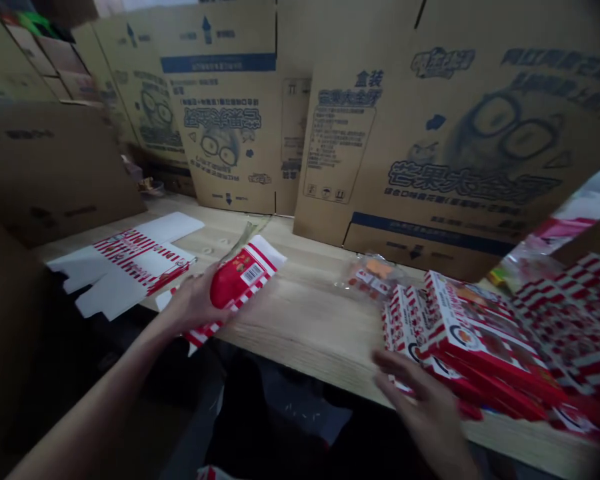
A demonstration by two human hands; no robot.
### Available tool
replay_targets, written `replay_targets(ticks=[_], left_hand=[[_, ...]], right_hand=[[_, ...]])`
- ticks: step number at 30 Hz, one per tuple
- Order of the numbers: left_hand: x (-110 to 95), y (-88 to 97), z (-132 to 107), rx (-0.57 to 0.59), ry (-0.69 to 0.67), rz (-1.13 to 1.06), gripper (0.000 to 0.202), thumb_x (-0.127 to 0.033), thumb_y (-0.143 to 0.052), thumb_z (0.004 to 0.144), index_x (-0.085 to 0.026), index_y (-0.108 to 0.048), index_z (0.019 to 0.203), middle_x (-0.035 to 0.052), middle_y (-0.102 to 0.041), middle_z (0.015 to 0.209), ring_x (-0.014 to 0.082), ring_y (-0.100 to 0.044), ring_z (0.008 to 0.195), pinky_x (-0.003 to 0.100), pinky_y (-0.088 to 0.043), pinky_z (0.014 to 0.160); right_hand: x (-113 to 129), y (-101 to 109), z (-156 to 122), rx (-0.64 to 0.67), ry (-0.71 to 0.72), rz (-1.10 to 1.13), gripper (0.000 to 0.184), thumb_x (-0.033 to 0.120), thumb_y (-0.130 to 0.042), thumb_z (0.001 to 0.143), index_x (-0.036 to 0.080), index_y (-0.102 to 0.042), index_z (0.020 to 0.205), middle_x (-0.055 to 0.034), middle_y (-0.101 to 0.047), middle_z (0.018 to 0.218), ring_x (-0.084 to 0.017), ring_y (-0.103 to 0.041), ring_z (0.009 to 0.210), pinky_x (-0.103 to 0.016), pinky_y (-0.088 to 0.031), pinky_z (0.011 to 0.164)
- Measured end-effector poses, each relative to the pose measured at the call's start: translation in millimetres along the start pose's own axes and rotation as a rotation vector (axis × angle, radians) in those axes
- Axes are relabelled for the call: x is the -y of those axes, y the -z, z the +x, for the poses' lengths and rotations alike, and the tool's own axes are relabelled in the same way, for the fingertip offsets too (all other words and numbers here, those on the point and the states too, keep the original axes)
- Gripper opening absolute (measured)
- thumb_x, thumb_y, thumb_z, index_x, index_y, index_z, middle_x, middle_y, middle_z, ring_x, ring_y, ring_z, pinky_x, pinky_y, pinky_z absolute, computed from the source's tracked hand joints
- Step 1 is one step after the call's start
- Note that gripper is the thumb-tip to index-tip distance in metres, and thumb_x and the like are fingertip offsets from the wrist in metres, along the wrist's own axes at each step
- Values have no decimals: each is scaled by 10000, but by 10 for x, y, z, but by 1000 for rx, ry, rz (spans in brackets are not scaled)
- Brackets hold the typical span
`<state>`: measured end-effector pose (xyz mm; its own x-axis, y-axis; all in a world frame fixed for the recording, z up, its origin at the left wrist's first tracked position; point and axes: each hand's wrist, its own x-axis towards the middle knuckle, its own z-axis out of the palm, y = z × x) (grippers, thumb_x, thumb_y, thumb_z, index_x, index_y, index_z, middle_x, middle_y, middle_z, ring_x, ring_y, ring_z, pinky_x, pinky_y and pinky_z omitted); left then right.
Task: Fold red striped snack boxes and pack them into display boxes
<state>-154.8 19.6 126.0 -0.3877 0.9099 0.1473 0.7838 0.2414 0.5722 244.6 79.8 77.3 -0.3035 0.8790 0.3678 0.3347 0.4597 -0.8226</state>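
Observation:
My left hand (193,303) grips a flat red and white striped carton (240,280) with a barcode, holding it over the front edge of the wooden table (305,320). My right hand (425,400) is open, fingers spread, just touching the near end of a stack of folded red and white cartons (475,347) lying on the right of the table. A small clear packet (373,277) with orange and red contents lies between the two hands, nearer the stack.
Unfolded white and red striped carton blanks (130,263) lie at the table's left. Large printed cardboard boxes (430,133) stand along the back edge. More brown boxes (50,160) are piled at the left. A plastic bag (555,233) shows at the far right.

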Motion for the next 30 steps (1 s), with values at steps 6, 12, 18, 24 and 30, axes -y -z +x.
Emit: replay_targets(ticks=[6,12,18,24,30], left_hand=[[-506,-730,-784,87,-93,-230,1044,-363,-857,517,-191,-362,1419,182,-579,1321,389,-559,1199,503,-461,988],[-509,-1105,-1057,290,213,-1025,754,-367,-812,629,-142,-524,1288,157,-670,1189,306,-655,1047,431,-525,903],[-527,-1380,-1243,369,518,-1228,375,-419,-843,592,-95,-717,732,64,-711,626,195,-657,557,306,-540,569],[-617,-1383,-1276,310,381,-1320,369,-393,-722,784,-167,-694,1075,65,-755,901,177,-699,730,268,-556,677],[-508,-1518,-1177,158,278,-1394,535,-262,-747,767,-172,-583,1268,121,-711,1139,235,-687,983,332,-554,853]], right_hand=[[228,-1116,189,371,-360,832,602,408,-852,608,238,-622,1139,-91,-684,1189,-288,-646,1107,-456,-514,977],[5,-809,-75,373,-494,811,353,366,-772,732,178,-695,1021,-77,-745,1003,-258,-696,926,-389,-548,848],[-283,-618,-206,339,-529,664,263,406,-797,688,174,-743,800,-49,-758,803,-219,-689,707,-330,-543,684],[-405,-556,-456,481,-613,783,275,371,-785,712,171,-746,897,-54,-761,876,-238,-706,783,-355,-538,752],[-427,-537,-521,489,-577,761,462,357,-774,739,213,-643,1158,-87,-713,1114,-241,-685,974,-394,-525,885]])
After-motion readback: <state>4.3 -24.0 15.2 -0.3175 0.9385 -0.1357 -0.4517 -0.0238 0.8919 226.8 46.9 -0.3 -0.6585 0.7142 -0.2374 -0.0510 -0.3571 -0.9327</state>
